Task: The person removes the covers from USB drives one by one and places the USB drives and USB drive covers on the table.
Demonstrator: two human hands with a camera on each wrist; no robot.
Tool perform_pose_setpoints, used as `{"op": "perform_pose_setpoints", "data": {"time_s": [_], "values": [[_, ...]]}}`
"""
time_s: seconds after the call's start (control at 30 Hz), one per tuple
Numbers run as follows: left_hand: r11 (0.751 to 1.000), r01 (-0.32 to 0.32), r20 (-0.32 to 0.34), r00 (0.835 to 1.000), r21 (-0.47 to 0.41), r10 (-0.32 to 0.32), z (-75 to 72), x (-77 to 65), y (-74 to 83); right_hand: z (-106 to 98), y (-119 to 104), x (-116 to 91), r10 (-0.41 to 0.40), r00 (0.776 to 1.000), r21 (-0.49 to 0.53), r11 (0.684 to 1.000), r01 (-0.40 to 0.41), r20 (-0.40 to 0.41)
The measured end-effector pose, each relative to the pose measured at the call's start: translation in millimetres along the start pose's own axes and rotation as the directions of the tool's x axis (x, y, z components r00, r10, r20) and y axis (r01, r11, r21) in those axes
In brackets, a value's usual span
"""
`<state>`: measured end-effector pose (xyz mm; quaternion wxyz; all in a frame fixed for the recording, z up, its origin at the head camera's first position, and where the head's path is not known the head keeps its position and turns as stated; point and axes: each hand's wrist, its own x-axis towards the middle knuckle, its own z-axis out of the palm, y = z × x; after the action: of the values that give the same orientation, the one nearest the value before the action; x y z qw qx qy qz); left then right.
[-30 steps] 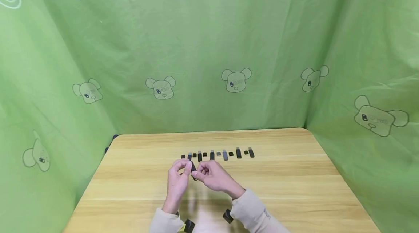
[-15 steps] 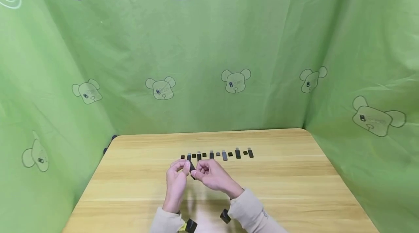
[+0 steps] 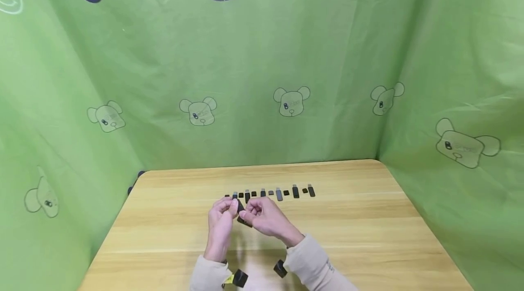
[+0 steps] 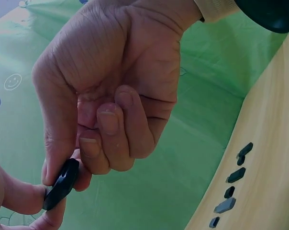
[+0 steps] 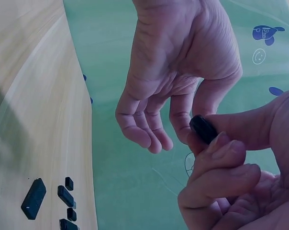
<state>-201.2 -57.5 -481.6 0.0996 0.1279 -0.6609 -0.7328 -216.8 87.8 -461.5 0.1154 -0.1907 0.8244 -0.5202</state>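
My left hand and my right hand meet over the table, pinching a small black USB flash drive between thumbs and fingertips from opposite ends. In the left wrist view the drive looks dark and slim, its ends partly hidden by fingers. The right wrist view shows its dark rounded end between the two hands' fingertips. The left hand's other fingers curl loosely. Beneath the hands, another dark flash drive lies on the table, apart from the row behind.
A row of several flash drives runs across the table beyond the hands, a grey one and a black one among them, metal plugs pointing away. Small square caps lie between them. Green cloth hangs around the table.
Both hands stay close together on the flash drive, with only slight shifts. More of the dark drive beneath them shows now. The whole head view has drifted slightly.
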Motion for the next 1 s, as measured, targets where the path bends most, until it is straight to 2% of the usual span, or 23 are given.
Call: {"op": "perform_pose_setpoints", "data": {"time_s": [0.3, 0.73, 1.0], "values": [[0.998, 0.022, 0.033, 0.999, -0.054, -0.020, 3.4, 7.8, 0.9, -2.7, -3.2, 4.3, 0.020, 0.999, -0.012, 1.000, -0.021, -0.050], [0.985, 0.070, 0.021, 0.997, -0.157, -0.068, 11.5, 15.8, -2.5, -3.6, -0.6, 6.4, 0.031, 0.996, -0.039, 0.999, -0.035, -0.081], [0.980, 0.108, 0.015, 0.994, -0.168, -0.107, 20.9, 17.5, -5.1, -6.6, 4.1, 5.3, 0.055, 0.992, -0.055, 0.997, -0.062, -0.113]]}}
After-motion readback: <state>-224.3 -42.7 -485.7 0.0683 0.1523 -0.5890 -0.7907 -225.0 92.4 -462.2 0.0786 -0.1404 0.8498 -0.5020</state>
